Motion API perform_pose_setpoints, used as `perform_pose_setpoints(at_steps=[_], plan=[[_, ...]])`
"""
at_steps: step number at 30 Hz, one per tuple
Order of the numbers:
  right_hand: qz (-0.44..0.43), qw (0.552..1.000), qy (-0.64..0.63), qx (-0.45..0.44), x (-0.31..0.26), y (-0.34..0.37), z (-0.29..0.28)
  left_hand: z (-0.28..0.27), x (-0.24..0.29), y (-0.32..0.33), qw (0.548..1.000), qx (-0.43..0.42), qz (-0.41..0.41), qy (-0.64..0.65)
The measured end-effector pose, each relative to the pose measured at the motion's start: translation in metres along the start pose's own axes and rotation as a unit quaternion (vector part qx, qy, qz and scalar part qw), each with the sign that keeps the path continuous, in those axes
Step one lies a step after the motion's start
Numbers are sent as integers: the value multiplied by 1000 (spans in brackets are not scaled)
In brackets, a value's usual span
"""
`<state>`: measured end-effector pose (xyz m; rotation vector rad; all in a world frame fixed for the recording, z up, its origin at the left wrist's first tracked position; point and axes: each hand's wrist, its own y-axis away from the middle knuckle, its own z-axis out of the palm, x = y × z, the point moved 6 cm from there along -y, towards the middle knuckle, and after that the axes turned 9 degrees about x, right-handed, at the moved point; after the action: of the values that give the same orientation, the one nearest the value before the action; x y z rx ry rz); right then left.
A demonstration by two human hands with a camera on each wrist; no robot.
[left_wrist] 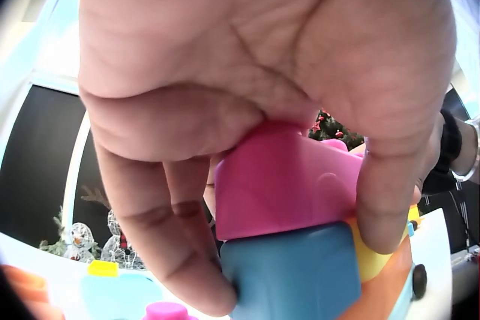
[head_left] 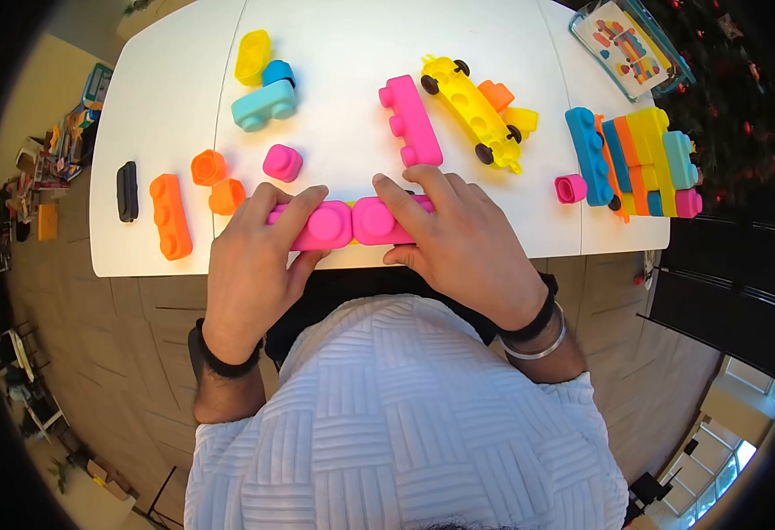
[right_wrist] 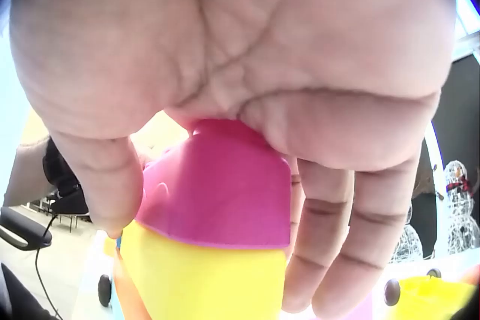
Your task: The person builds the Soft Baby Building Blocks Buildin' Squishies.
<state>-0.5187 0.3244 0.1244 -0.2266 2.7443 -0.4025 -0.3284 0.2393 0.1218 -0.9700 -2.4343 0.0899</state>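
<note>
Two pink building blocks (head_left: 326, 228) lie end to end on top of a stack near the table's front edge. My left hand (head_left: 255, 252) grips the left one, thumb on the near side and fingers on the far side. Beneath that block (left_wrist: 292, 185) sits a blue block (left_wrist: 292, 271), with yellow and orange parts beside and below. My right hand (head_left: 471, 243) grips the right pink block (right_wrist: 225, 185) the same way, over a yellow block (right_wrist: 210, 282). A black wheel (left_wrist: 419, 281) shows low on the stack. From above, the hands and pink blocks hide most of the lower layers.
Beyond the hands lie a long pink block (head_left: 412, 119) and a yellow wheeled base (head_left: 474, 113). Loose orange blocks (head_left: 170, 216) and a teal block (head_left: 265, 106) are at left. At right stand a multicoloured stack (head_left: 644, 163) and a bin with a picture card (head_left: 622, 44).
</note>
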Motion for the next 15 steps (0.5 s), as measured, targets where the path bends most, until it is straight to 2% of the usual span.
perform_pose_setpoints(at_steps=[1,3,4,6,9,15], plan=[[3,1000,0,2,2,0,-2,0,0,0,1000,0,-2,4],[24,995,-79,-55,7,2,1,0,0,1,1000,-4,-2,6],[30,995,-78,-51,12,2,2,0,-1,1,1000,-5,-6,9],[7,984,-167,-56,17,3,4,1,-1,1,1000,-7,-4,15],[2,979,-189,-70,19,0,5,1,-1,2,1000,-7,0,24],[-23,983,-178,-40,21,1,9,3,-4,3,1000,-11,3,17]])
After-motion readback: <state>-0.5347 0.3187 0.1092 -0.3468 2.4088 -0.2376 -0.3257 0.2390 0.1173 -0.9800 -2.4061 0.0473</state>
